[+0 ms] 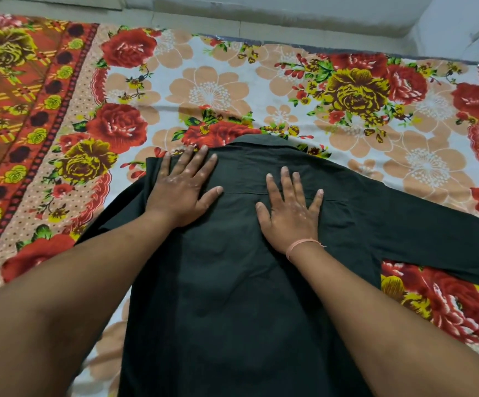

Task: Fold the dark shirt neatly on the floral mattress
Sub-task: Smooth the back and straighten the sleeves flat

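The dark shirt [232, 296] lies back side up on the floral mattress [218, 90], collar pointing away from me. Its right sleeve [433, 233] stretches out flat to the right. The left side looks folded in over the body, with a straight edge near the left shoulder. My left hand [184, 187] presses flat on the left shoulder, fingers spread. My right hand [290, 207] lies flat on the upper back just below the yoke seam, fingers apart. A thin pink thread circles my right wrist. Neither hand grips the cloth.
The mattress sheet has red and yellow roses and an orange patterned border [18, 110] at the left. Beyond its far edge is a pale floor [261, 12]. Bare sheet lies all around the shirt.
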